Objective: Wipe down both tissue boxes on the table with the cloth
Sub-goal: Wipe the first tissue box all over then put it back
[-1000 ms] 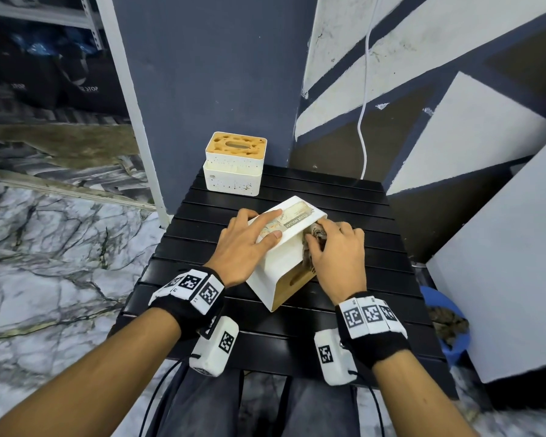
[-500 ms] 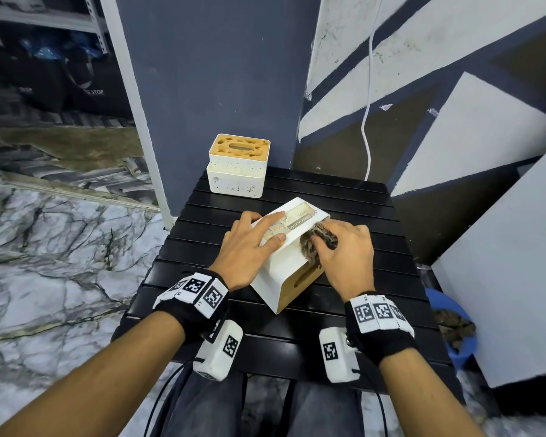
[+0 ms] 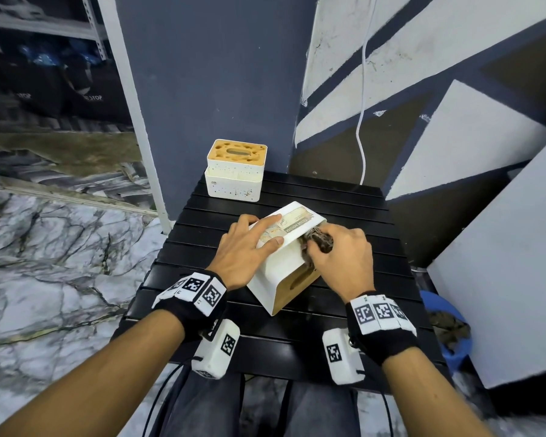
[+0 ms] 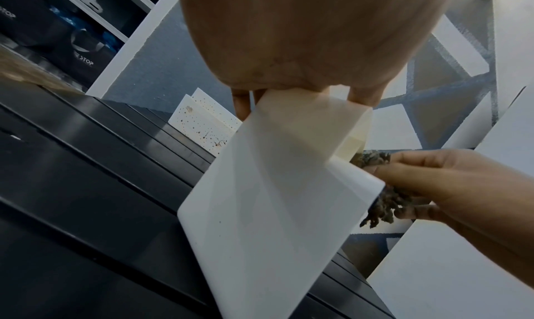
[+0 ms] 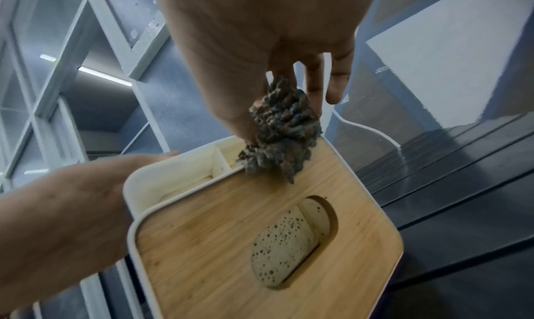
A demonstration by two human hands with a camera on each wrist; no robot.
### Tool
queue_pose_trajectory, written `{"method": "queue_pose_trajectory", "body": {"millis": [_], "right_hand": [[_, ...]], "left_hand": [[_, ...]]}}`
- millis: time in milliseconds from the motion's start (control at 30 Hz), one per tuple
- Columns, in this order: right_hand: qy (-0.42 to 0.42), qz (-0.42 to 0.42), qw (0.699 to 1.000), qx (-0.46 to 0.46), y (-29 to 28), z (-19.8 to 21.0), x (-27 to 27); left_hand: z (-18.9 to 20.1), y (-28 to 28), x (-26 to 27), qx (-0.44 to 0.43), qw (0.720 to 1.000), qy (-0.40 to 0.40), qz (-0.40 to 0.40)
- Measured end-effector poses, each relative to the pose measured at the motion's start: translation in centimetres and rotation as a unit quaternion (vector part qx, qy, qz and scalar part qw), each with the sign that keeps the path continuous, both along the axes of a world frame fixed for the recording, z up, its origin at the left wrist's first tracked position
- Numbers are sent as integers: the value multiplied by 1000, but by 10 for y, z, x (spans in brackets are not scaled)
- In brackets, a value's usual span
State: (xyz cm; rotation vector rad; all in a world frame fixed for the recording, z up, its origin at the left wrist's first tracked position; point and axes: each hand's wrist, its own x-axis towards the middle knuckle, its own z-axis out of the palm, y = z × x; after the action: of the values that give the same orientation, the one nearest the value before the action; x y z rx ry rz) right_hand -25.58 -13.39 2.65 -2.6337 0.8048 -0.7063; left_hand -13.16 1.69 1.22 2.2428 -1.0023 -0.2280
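Note:
The near tissue box [image 3: 275, 279], white with a wooden lid, lies tipped on its side in the middle of the black slatted table [image 3: 344, 216]. My left hand [image 3: 249, 247] holds it from the left, index finger and thumb lying across the labelled bottom face. My right hand [image 3: 341, 257] grips a bunched grey-brown cloth [image 3: 318, 243] against the upper edge of the lid. In the right wrist view the cloth [image 5: 281, 132] touches the wooden lid [image 5: 231, 244] above its oval slot. The second tissue box [image 3: 235, 171], white and speckled, stands upright at the back left.
A dark wall pillar rises right behind the table, and a white cable [image 3: 361, 121] hangs down the wall. A big white panel [image 3: 501, 263] leans close on the right. On the floor beside it sits a blue bucket [image 3: 454, 342]. The marble floor drops off to the left.
My right hand has rubbed the cloth a short way along the lid's upper edge, and more of the cloth shows. The left hand and the box have kept their place.

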Motion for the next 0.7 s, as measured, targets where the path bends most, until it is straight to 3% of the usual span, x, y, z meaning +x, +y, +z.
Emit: {"method": "queue_pose_trajectory", "body": {"millis": [267,433,600,700], "right_hand": [[-13,87,995,45,13,-2,1],[-58,91,984,142,1,10,-16],[-159,62,964,203,-10,19,-38],[-155,83,967,183,-8,18,-38]], "left_hand": [[2,0,-8,-9,1000,-20,19],[1,1,-6,-20,999,-19,22],[-1,11,14,-103,986,112,63],[-11,19,22,-154,963,207,80]]}}
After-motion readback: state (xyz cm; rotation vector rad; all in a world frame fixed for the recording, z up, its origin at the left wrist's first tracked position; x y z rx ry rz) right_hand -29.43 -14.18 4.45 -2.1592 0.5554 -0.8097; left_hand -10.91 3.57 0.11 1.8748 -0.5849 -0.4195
